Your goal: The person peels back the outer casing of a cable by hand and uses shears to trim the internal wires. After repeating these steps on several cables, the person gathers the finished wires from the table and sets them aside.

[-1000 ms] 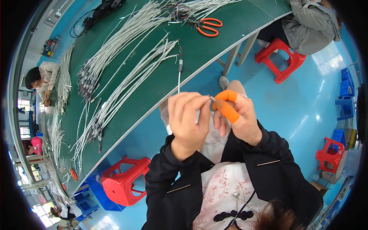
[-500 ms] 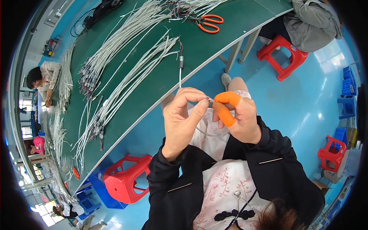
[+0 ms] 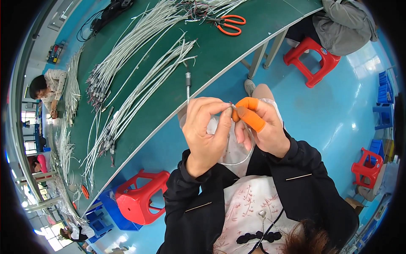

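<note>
A thin white cable (image 3: pixel 235 163) loops below my hands, over my lap. Its stripped end with fine wires sits between the fingertips of both hands. My left hand (image 3: pixel 206 129) pinches it with thumb and forefinger. My right hand (image 3: pixel 264 127), with orange finger covers on thumb and forefinger, pinches the same spot from the other side. The cable's far end, with a dark cylindrical connector (image 3: pixel 188 79), sticks up beyond my left hand over the table edge. Exactly how the fine wires lie between the fingers is too small to make out.
Bundles of white cables (image 3: pixel 139 97) lie on the green table (image 3: pixel 237 55), with orange-handled scissors (image 3: pixel 230 25) at the far side. Red stools stand at the left (image 3: pixel 141 197) and far right (image 3: pixel 313 61). Other people sit around; one person's grey sleeve (image 3: pixel 351 25) shows at the upper right.
The connector end has shifted left and slightly down. My right fingers have closed in tighter at the wire end, and the cable loop hangs lower and fuller.
</note>
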`<state>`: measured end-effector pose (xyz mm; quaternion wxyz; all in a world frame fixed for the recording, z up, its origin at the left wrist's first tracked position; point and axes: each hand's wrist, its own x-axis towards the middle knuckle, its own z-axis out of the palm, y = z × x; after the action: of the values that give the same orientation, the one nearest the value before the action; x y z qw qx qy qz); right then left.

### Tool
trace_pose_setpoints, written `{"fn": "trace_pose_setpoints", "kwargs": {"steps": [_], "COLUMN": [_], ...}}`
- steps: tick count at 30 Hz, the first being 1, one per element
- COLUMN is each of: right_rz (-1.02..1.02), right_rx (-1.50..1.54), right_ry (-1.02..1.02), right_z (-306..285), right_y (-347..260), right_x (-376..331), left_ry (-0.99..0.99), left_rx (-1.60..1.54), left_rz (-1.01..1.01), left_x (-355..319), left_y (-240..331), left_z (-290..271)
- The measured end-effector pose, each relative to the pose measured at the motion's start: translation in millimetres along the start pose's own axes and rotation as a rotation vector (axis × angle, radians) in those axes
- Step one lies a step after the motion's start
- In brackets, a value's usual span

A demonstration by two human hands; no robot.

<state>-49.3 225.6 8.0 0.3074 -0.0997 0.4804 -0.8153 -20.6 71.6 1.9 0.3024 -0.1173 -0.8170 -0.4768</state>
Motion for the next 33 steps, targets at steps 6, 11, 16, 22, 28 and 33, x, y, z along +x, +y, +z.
{"fn": "trace_pose_setpoints", "kwargs": {"steps": [6, 11, 16, 22, 28, 33], "right_rz": [-0.185, -0.369, -0.606, -0.593, -0.513, -0.383], "right_rx": [-0.267, -0.510, -0.810, -0.824, -0.714, -0.640], "right_ry": [0.036, 0.051, 0.087, 0.074, 0.112, 0.142], "right_z": [-0.5, -0.5, -4.5, -3.5, -1.3, 3.7], "right_y": [5.3, 7.7, 13.8, 13.4, 17.3, 19.9], "right_x": [-1.7, -0.2, 3.2, 3.3, 2.4, 0.3], "left_ry": [-0.102, -0.201, -0.236, -0.247, -0.164, -0.095], "left_rx": [-0.376, -0.556, -0.661, -0.778, -0.712, -0.076], "left_rz": [-0.287, -0.395, -0.475, -0.562, -0.608, -0.188], "left_x": [4.8, 6.4, 4.7, 3.9, 3.4, 1.1], "left_y": [-4.3, -9.7, -12.9, -15.1, -11.4, -1.7], "left_z": [-12.7, -20.7, -23.0, -24.0, -18.1, -9.4]}}
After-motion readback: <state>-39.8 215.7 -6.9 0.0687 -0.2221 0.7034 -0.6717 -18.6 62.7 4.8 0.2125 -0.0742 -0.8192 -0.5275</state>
